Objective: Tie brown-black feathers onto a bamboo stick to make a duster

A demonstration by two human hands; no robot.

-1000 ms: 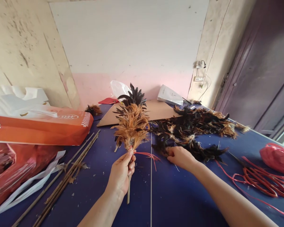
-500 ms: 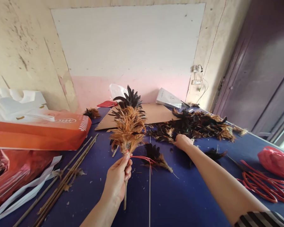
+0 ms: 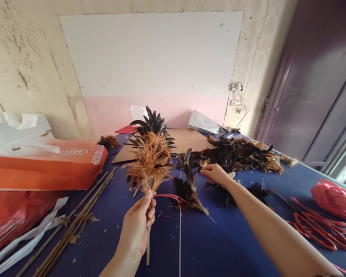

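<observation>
My left hand (image 3: 137, 227) is closed round the thin stick of a half-made feather duster (image 3: 150, 161), held upright; its head is orange-brown below and black on top. A red string (image 3: 168, 197) trails from the binding just above my fingers. My right hand (image 3: 216, 174) reaches across the blue table (image 3: 219, 246) and pinches a strand of dark feathers (image 3: 188, 181), which is lifted at one end and hangs down to the tabletop. A long heap of black and brown feathers (image 3: 242, 154) lies right behind that hand.
Several bare sticks (image 3: 75, 227) lie at the left by an orange bag (image 3: 46, 165) and red and white plastic bags (image 3: 11, 223). Cardboard (image 3: 187, 139) lies at the back. A red string coil (image 3: 320, 227) and pink bundle (image 3: 334, 200) sit on the right.
My right hand moved from the near feathers to the heap and has lifted a strand of dark feathers leftward. The left hand with the duster has barely moved; the view tilted slightly.
</observation>
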